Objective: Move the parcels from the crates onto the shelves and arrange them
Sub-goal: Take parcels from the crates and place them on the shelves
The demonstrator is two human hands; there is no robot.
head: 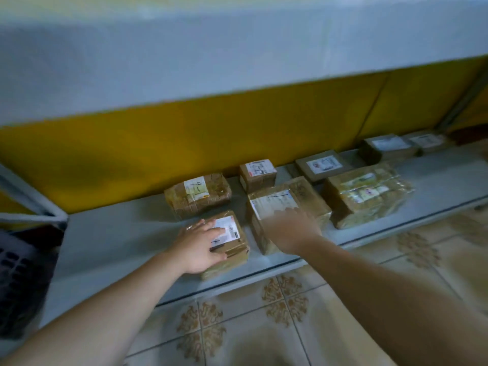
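Brown taped parcels with white labels lie on the shelf [132,233]. Left hand [200,247] lies flat, open, on the front parcel [229,241]; at 3 o'clock, right hand [290,231], blurred, spread over the box [287,204]. Dark crate [18,281] at 9 o'clock, contents unclear

A: Right hand [290,231] is motion-blurred over the big parcel [287,207], so contact can't be judged.
B: Labels?
A: Print is too small to read. Far parcels [404,146] are soft. The dark crate [18,276] is cut off by the left edge.
B: Left hand [200,247]?
A: Hides part of the front parcel's label [227,229].
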